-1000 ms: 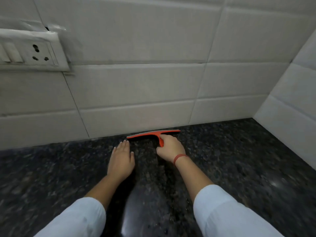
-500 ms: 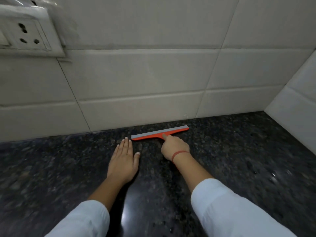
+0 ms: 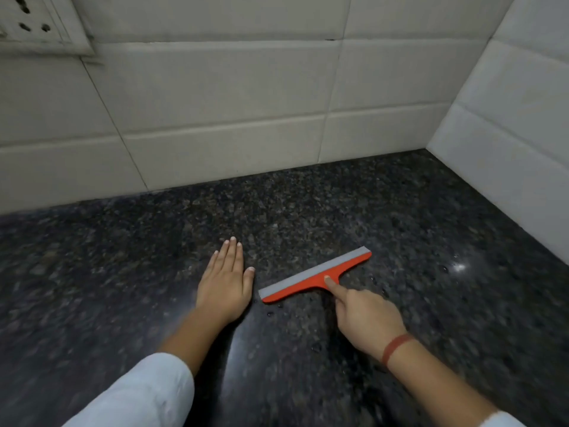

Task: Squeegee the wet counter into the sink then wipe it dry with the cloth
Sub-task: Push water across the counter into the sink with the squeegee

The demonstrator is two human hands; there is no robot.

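Observation:
An orange squeegee [image 3: 311,280] with a grey rubber blade lies slanted on the dark speckled granite counter [image 3: 400,217], its blade facing the back wall. My right hand [image 3: 363,315] grips its short handle, with the forefinger stretched along the handle toward the blade. My left hand [image 3: 226,282] rests flat on the counter just left of the blade's near end, fingers together and holding nothing. Small water drops glint on the stone near the squeegee. Neither a sink nor a cloth shows in this view.
Pale tiled walls [image 3: 231,118] meet the counter at the back and on the right, forming a corner at upper right. A white socket plate [image 3: 34,26] sits on the wall at upper left.
The squeegee has been pulled away from the back wall toward me and to the right, and now lies slanted. My left hand stayed flat on the counter.

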